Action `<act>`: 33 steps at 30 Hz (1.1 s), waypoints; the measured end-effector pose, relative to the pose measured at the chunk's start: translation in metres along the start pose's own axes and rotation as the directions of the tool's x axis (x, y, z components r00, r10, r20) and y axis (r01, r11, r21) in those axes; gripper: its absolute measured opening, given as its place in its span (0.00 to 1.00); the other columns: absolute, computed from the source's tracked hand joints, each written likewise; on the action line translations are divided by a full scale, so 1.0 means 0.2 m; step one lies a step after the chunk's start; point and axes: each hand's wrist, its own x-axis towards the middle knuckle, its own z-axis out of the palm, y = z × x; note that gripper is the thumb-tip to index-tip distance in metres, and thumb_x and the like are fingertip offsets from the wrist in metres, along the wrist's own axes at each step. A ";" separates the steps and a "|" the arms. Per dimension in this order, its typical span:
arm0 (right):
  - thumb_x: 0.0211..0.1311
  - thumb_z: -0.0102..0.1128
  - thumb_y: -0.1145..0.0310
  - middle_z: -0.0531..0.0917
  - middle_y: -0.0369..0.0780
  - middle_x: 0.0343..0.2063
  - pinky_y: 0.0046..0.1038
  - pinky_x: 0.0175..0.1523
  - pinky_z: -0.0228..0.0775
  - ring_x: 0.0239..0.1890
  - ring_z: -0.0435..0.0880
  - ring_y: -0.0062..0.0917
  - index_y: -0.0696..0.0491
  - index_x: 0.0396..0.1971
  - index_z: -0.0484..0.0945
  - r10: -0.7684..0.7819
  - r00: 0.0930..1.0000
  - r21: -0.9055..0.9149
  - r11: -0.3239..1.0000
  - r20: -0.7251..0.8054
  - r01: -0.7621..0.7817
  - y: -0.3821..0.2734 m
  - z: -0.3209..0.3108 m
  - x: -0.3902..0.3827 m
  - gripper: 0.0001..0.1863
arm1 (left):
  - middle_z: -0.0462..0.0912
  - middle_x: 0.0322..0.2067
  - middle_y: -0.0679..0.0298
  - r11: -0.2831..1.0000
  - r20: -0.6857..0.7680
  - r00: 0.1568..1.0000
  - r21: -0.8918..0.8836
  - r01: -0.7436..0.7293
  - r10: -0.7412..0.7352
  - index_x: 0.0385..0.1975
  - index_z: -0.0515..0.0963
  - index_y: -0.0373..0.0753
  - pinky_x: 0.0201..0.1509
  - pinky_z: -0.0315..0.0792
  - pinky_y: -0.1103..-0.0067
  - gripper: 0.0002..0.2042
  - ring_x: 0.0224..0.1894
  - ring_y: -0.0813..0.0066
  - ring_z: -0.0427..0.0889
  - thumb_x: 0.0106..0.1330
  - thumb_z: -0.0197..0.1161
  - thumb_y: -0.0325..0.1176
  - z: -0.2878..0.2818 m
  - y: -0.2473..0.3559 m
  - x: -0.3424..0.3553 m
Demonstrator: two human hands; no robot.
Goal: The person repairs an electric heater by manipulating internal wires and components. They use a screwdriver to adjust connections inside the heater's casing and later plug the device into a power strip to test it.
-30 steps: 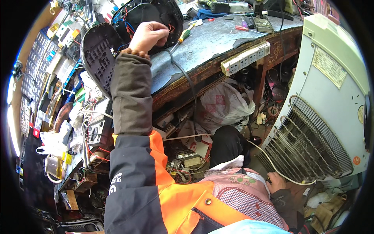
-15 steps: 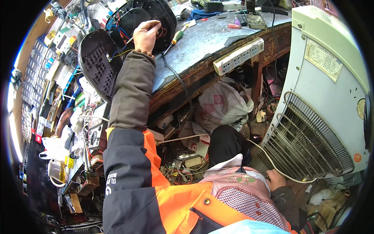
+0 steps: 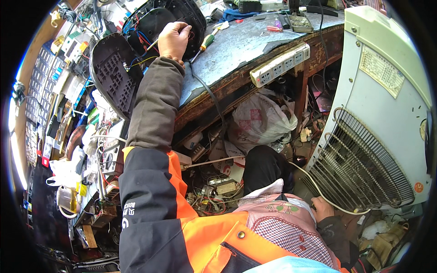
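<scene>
My left hand (image 3: 174, 42) is closed on a thin pale rod (image 3: 154, 44) over an opened black appliance (image 3: 193, 20) with red, blue and yellow wires, on the bench. Its detached dark ribbed panel (image 3: 114, 75) stands tilted left of my wrist. A screwdriver with a green-and-yellow handle (image 3: 207, 42) lies just right of that hand. My right hand (image 3: 322, 209) is low at the right, fingers curled by my pink checked apron (image 3: 291, 232) and a pale cable (image 3: 337, 205); what they hold, if anything, is hidden.
The worn bench (image 3: 236, 52) has a power strip (image 3: 280, 65) on its front edge and small tools on top. A large white appliance with a grille (image 3: 378, 68) stands close at the right. Cluttered shelving (image 3: 68, 136) fills the left; a plastic bag (image 3: 259, 123) and tangled wires lie underneath.
My left hand has turned more upright and shifted slightly over the opened appliance, with the rod now showing at its fingers. The view has shifted a little. My right hand stays put.
</scene>
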 end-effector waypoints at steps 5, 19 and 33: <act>0.51 0.74 0.74 0.82 0.46 0.42 0.46 0.52 0.75 0.48 0.83 0.48 0.54 0.47 0.82 0.006 1.000 -0.004 1.000 -0.002 -0.006 0.01 0.00 -0.01 0.21 | 0.89 0.38 0.58 0.979 -0.038 0.990 0.152 -0.132 0.139 0.40 0.90 0.40 0.46 0.83 0.70 0.07 0.38 0.57 0.90 0.67 0.72 0.34 0.00 0.04 -0.01; 0.53 0.75 0.72 0.85 0.47 0.43 0.45 0.49 0.79 0.45 0.86 0.48 0.55 0.49 0.83 -0.063 0.998 -0.073 0.995 -0.005 0.063 0.02 0.01 -0.02 0.21 | 0.87 0.35 0.55 0.979 -0.092 0.988 0.173 -0.110 0.128 0.38 0.89 0.40 0.44 0.82 0.65 0.09 0.38 0.53 0.88 0.67 0.74 0.38 0.01 0.04 -0.02; 0.54 0.75 0.71 0.85 0.47 0.42 0.45 0.48 0.79 0.45 0.86 0.47 0.53 0.49 0.84 -0.066 0.998 -0.077 0.995 0.013 0.067 0.03 0.01 -0.02 0.20 | 0.86 0.39 0.59 0.957 -0.048 0.987 0.259 -0.134 0.151 0.42 0.87 0.42 0.44 0.83 0.65 0.06 0.40 0.53 0.88 0.71 0.69 0.34 0.03 0.06 -0.04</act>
